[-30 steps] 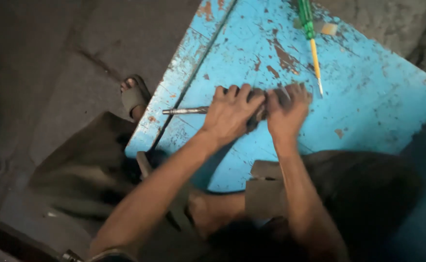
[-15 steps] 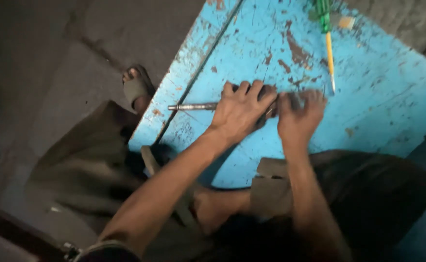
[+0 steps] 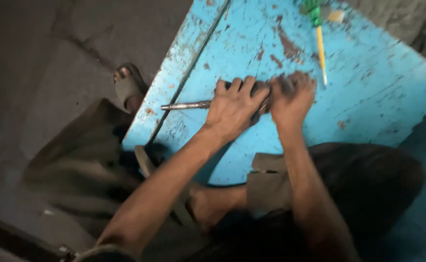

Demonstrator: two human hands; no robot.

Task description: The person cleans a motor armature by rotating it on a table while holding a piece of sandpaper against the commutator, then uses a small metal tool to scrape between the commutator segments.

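Against the earlier views, left hand (image 3: 232, 109) stays clamped on the metal rod (image 3: 186, 105) atop the blue table (image 3: 368, 97); right hand (image 3: 290, 99), beside it, remains closed (contents hidden), work unadvanced

Both hands sit side by side mid-board (image 3: 368, 121): left hand (image 3: 233, 109) over the metal rod (image 3: 186, 105), which sticks out leftward toward the board edge; right hand (image 3: 290, 99) touching it on the right. Screwdriver (image 3: 320, 41) lies behind them, near the far edge. Sandalled foot (image 3: 128, 87) on the floor (image 3: 43, 73), left of board.
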